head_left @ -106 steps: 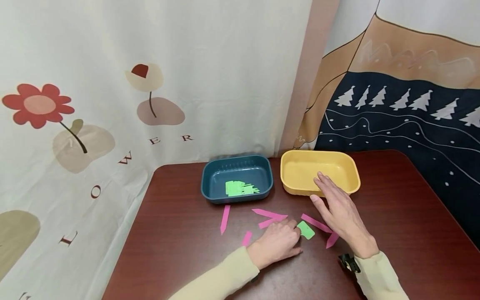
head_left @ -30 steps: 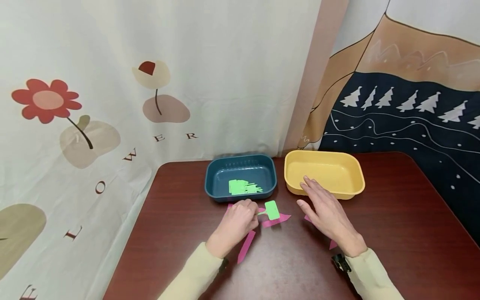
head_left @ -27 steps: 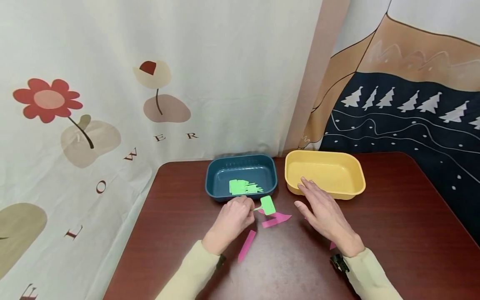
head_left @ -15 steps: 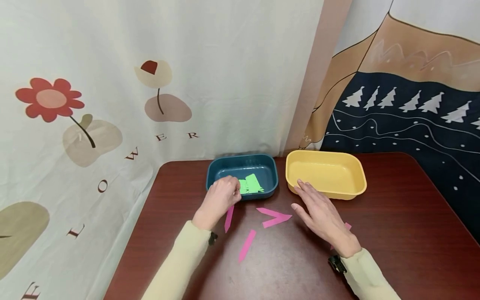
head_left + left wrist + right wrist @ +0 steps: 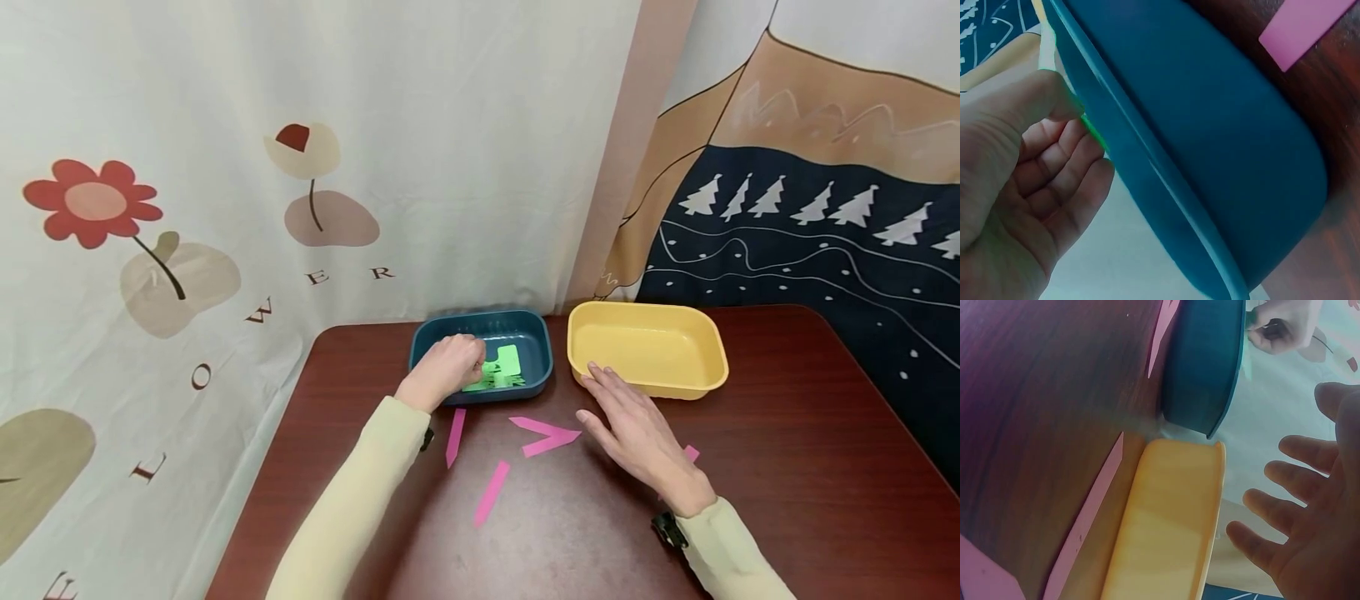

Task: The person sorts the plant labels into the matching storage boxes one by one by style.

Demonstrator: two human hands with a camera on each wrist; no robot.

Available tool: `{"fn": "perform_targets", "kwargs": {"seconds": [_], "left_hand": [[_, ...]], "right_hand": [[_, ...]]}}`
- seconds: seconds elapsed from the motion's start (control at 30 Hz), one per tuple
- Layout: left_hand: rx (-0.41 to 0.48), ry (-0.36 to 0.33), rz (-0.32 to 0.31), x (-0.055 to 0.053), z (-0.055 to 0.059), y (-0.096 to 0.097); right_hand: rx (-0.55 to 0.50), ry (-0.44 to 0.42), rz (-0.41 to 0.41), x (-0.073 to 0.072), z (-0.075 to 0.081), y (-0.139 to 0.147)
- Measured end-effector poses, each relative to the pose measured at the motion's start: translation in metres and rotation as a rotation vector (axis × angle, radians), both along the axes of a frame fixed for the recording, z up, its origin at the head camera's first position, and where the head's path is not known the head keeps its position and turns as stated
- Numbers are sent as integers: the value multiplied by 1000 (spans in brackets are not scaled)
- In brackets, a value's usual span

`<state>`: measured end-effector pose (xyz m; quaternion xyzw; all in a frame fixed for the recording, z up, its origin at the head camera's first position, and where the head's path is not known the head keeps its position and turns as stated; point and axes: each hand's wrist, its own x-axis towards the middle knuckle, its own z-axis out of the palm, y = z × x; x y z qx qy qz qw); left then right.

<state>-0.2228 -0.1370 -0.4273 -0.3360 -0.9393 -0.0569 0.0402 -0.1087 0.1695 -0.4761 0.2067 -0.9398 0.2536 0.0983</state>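
My left hand [image 5: 448, 367] is over the dark blue bin [image 5: 536, 385], its fingers curled and its thumb pinching the stem of a green T-shaped plant label [image 5: 509, 359]. The label's broad head lies over the other green labels [image 5: 495, 382] at the bin's bottom. In the left wrist view the thumb and fingers [image 5: 1066, 156] are just past the blue rim, and most of the label is hidden. My right hand [image 5: 637, 429] has its fingers spread, near the front of the yellow bin [image 5: 645, 390], and holds nothing.
Pink pointed strips lie on the brown table [image 5: 570, 533]: one strip [image 5: 455, 437] before the blue bin, another strip [image 5: 491, 493] nearer, and a crossing pair [image 5: 551, 437] in the middle. More pink [image 5: 691, 454] shows beside the right wrist. A printed curtain [image 5: 465, 167] stands behind.
My left hand has picked up the green label from the table, carried it left and away from me, and lowered it into the blue bin. The right hand has drifted slightly left.
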Motion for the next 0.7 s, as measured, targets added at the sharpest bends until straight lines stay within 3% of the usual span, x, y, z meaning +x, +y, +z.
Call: {"fn": "perform_targets", "kwargs": {"seconds": [0.2,0.5,0.7], "left_hand": [[-10,-76,-29,-9,-5,1],[-64,-118,23,-12,-12,3],[-136,-59,61,-8,-12,5]], "right_hand": [[0,7,-3,2,2,0],[13,13,-2,2,2,0],[18,17,-1,2,3,3]]}}
